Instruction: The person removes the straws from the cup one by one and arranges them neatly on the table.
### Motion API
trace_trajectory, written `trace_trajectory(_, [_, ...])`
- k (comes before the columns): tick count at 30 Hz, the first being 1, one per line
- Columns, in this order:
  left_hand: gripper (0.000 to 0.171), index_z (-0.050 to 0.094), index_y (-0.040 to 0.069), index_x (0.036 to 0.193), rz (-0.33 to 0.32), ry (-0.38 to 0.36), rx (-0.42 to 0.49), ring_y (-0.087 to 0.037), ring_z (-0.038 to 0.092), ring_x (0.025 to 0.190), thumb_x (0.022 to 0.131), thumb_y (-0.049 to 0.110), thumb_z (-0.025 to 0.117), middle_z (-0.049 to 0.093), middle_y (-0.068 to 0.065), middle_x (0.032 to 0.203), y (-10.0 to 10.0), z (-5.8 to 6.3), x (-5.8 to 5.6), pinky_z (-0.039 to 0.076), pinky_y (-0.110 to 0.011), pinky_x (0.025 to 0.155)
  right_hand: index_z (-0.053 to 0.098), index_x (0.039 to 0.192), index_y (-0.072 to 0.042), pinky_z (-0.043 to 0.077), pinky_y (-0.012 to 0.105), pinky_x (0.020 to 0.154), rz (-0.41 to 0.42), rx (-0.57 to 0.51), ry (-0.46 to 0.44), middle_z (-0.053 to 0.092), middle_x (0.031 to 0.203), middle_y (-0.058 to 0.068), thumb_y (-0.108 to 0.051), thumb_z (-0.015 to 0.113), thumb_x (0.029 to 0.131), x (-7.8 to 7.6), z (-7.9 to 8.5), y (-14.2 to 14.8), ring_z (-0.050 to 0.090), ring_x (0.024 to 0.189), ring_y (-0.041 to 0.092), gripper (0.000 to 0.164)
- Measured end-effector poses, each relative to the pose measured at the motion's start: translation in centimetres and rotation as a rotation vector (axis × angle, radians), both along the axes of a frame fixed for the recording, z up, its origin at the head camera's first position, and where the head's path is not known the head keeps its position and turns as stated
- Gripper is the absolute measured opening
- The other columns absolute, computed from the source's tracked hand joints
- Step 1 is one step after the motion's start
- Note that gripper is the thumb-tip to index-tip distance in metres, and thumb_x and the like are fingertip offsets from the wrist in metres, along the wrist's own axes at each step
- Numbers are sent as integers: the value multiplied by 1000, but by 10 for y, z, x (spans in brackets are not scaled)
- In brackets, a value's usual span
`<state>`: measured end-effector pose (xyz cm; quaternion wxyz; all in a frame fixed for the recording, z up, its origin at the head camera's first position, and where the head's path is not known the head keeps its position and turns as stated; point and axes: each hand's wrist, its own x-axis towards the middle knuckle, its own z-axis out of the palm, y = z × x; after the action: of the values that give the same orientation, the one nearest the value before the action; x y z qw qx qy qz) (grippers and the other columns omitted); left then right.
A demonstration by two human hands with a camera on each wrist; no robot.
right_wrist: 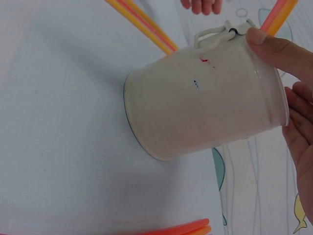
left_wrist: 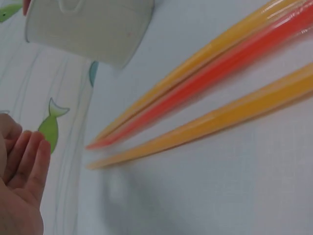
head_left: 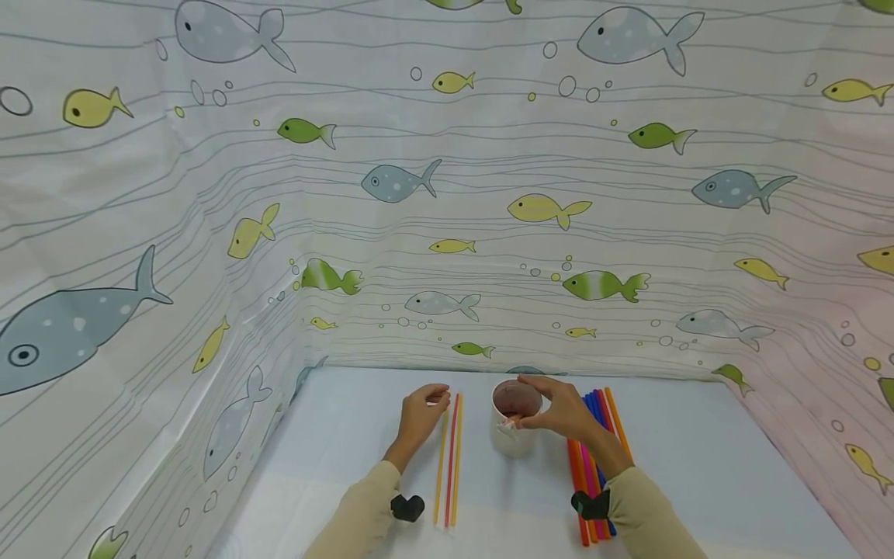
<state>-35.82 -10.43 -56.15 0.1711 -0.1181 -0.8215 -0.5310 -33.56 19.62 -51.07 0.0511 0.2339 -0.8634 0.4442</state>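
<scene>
A white canister (head_left: 513, 439) with a wire clasp (right_wrist: 215, 40) stands in the middle of the table, its open mouth showing a brownish inside. My right hand (head_left: 562, 411) grips its rim, thumb on the clasp side and fingers across at the far edge. To the canister's left, my left hand (head_left: 422, 415) is held by the upper ends of three thin straws, two yellow and one red (head_left: 452, 458). Its fingers are loosely bent, and nothing lies in the palm, as the left wrist view shows. In the right wrist view, orange and pink straws (right_wrist: 278, 17) show behind the rim.
Several thicker sticks in red, orange, pink and blue (head_left: 585, 473) lie in a bundle under my right forearm. The white table (head_left: 335, 435) is bounded at the back and sides by a fish-patterned cloth (head_left: 489, 272).
</scene>
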Motion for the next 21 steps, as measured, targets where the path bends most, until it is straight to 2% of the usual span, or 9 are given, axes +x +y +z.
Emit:
trace_trajectory(6, [25,71,0,109,-73,129,-3,-19,70,87,85,1,73,73,-6,98,8,16,2,58,-22,73,58,137,-19,45,53,101,-10,4,3,59,133,2,-37,91,65,0,2,0,50,128,32,80])
trace_trajectory(10, [26,71,0,110,-157,184,32,-22,70,89,83,-1,74,72,-10,100,15,30,8,59,-24,73,58,137,-19,45,52,102,-9,3,-7,59,134,1,-38,91,66,1,2,0,50,128,31,81])
trace_trajectory(17, [31,68,-2,113,-335,175,65,-24,68,96,83,3,77,68,-11,107,29,51,20,59,-28,77,58,137,-18,44,51,103,-8,-3,-11,59,133,1,-39,91,65,2,1,-1,50,128,30,82])
trace_trajectory(21, [31,67,-1,112,-443,195,99,-28,66,100,82,0,76,67,-16,108,37,60,29,60,-36,78,58,137,-18,44,51,103,-2,-3,7,60,133,2,-39,91,65,1,0,-1,51,127,29,82])
